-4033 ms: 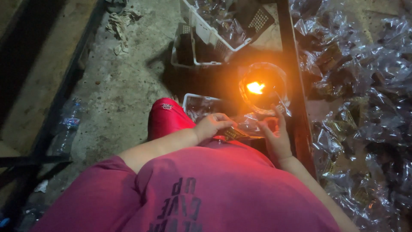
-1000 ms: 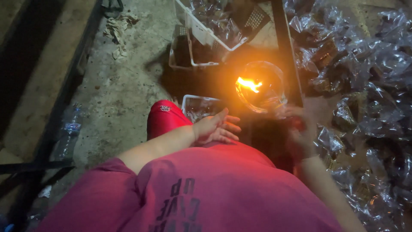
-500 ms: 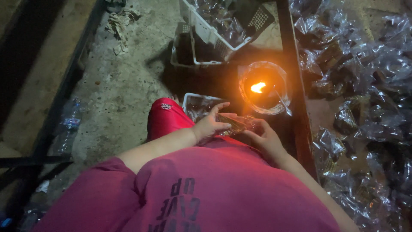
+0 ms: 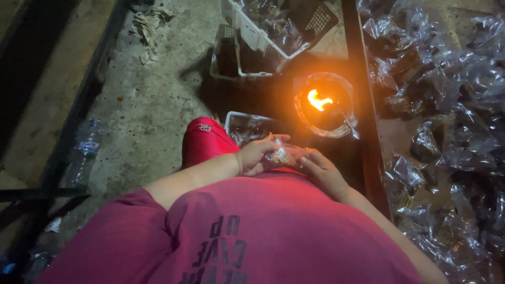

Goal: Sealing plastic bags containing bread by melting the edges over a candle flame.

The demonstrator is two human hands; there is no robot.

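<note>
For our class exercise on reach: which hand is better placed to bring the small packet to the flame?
Probably the right hand: it lies nearer the flame, while the left hand grips the packet.

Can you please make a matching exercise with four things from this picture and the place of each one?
Things:
1. small clear packet
2. flame
3. plastic bottle
4. white basket

Places:
a. on the floor at far left
b. inside the round bowl
c. at the top, beyond the flame
d. between the left hand and right hand

Pairs: 1-d, 2-b, 3-a, 4-c
</note>
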